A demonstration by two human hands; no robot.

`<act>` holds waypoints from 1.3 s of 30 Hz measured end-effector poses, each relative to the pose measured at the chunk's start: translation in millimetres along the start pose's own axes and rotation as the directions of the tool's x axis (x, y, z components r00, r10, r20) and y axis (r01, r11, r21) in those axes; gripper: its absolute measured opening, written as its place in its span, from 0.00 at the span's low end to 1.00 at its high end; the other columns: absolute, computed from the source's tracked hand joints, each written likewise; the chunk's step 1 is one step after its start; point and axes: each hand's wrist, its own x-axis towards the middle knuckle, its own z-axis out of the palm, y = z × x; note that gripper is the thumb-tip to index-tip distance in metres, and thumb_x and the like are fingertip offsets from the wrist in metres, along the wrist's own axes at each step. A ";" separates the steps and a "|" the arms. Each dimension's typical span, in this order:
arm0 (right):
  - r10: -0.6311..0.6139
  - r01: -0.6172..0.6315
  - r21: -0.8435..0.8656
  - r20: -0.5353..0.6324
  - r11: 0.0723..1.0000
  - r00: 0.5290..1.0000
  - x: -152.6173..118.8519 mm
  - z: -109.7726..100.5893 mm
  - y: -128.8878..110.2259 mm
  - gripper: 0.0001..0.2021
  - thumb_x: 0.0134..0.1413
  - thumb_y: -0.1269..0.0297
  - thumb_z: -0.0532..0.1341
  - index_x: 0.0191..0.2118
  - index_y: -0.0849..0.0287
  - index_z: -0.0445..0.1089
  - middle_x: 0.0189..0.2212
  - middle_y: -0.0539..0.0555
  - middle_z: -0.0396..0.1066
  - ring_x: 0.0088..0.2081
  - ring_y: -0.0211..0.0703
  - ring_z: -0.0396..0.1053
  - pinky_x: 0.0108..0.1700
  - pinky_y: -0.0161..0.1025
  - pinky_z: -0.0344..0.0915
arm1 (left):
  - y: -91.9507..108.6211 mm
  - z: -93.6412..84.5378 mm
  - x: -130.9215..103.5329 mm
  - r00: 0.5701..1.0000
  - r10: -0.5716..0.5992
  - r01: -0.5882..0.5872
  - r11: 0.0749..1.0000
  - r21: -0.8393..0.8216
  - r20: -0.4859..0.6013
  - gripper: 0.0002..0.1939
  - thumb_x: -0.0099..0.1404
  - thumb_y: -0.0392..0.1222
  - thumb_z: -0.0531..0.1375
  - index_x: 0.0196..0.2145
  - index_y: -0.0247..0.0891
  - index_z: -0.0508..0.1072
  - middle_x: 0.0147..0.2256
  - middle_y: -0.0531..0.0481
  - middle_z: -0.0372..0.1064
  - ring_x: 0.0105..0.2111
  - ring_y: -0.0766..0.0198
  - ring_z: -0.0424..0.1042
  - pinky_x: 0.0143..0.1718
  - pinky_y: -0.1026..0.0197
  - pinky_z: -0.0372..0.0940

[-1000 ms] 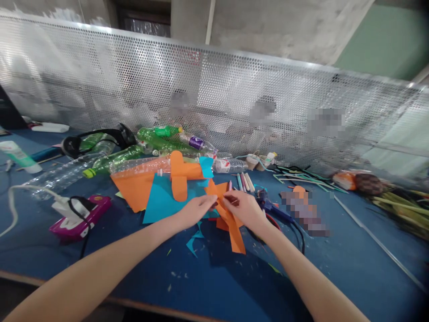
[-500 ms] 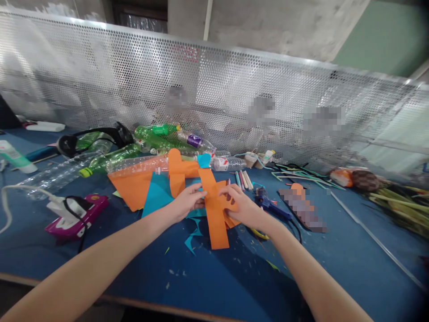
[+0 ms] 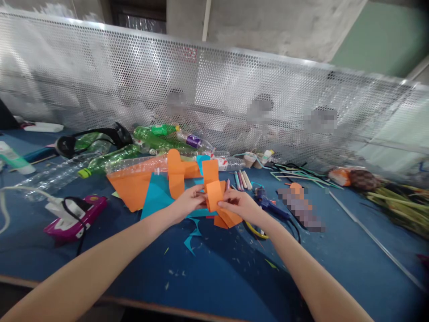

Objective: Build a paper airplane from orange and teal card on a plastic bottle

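An orange paper strip (image 3: 214, 195), bent over on itself, is between my two hands above the blue table. My left hand (image 3: 190, 202) grips its left edge, the fingertips partly behind the paper. With thumb and fingers closed, my right hand (image 3: 241, 205) pinches the strip's right side. Beyond them stands another folded orange paper piece (image 3: 176, 174). Blue paper (image 3: 156, 195) lies left of my hands, and more orange paper (image 3: 228, 218) lies beneath my right hand. Small blue scraps (image 3: 192, 239) are on the table in front.
Green and clear plastic bottles (image 3: 110, 159) and headphones (image 3: 63, 145) lie at the back left. A purple power strip (image 3: 87, 219) with a plugged-in adapter is nearer. To the right are a blue glue gun (image 3: 271, 205), chalk-like sticks (image 3: 246, 180) and a long clear rod (image 3: 355, 219). A perforated metal screen (image 3: 140, 76) stands behind.
The orange strip hung long and flat toward me before; now its lower end is folded up. My right hand has moved slightly lower and its fingers have closed on the paper.
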 end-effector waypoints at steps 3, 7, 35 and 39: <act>0.037 -0.041 -0.042 -0.081 0.998 0.996 2.5 1.0 5.7 0.13 0.51 0.55 0.59 0.26 0.60 0.67 0.26 0.50 0.64 0.27 0.37 0.60 0.30 0.36 0.58 | 0.5 0.8 -1.7 1.000 -0.001 0.001 1.000 -0.001 0.020 0.22 0.57 0.43 0.61 0.50 0.37 0.67 0.43 0.43 0.72 0.43 0.54 0.71 0.47 0.50 0.63; 0.015 -0.032 -0.094 -0.171 0.995 0.985 4.2 3.2 9.4 0.13 0.49 0.55 0.60 0.25 0.59 0.62 0.26 0.49 0.61 0.26 0.36 0.60 0.29 0.35 0.58 | 4.7 5.4 -6.3 0.997 -0.046 0.045 0.999 0.006 0.062 0.20 0.58 0.42 0.60 0.49 0.39 0.69 0.45 0.45 0.71 0.45 0.54 0.70 0.47 0.50 0.63; -0.019 -0.014 -0.149 -0.222 0.989 0.975 3.4 3.2 10.2 0.12 0.52 0.54 0.58 0.28 0.57 0.60 0.25 0.47 0.61 0.25 0.36 0.60 0.28 0.35 0.58 | -2.1 8.4 -8.7 0.981 -0.047 0.040 0.998 0.043 0.190 0.23 0.54 0.44 0.65 0.46 0.36 0.67 0.44 0.41 0.69 0.42 0.53 0.73 0.47 0.49 0.64; 0.000 -0.030 -0.147 -0.199 0.989 0.980 3.2 3.0 9.9 0.12 0.52 0.54 0.57 0.29 0.57 0.62 0.24 0.48 0.62 0.25 0.37 0.62 0.28 0.35 0.59 | -1.4 9.1 -8.9 0.984 -0.075 0.070 0.997 0.035 0.160 0.26 0.52 0.45 0.66 0.47 0.35 0.66 0.42 0.40 0.70 0.42 0.53 0.73 0.47 0.49 0.64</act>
